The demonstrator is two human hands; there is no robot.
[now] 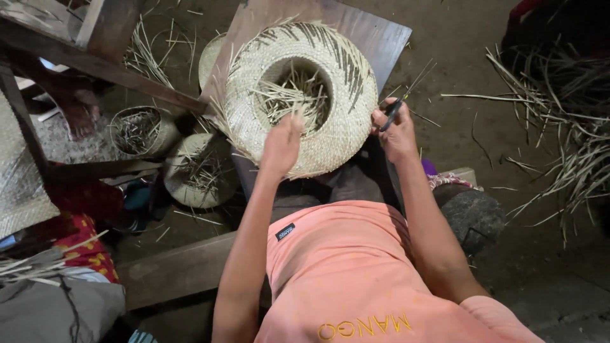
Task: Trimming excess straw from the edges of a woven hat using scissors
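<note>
A person's left hand (281, 141) grips the rim of a mostly woven straw basket (298, 95) on the worktop (375, 35), loose ends untrimmed, while the right hand (397, 130) pinches seemingly small scissors (392, 114).

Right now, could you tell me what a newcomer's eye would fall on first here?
Most striking is the round woven basket at top centre, on a wooden board, loose strands bristling from its opening. The left hand grips its near rim, while the right hand holds dark-handled scissors at its right edge. Smaller baskets sit lower left; dry strips litter the ground at right.
</note>
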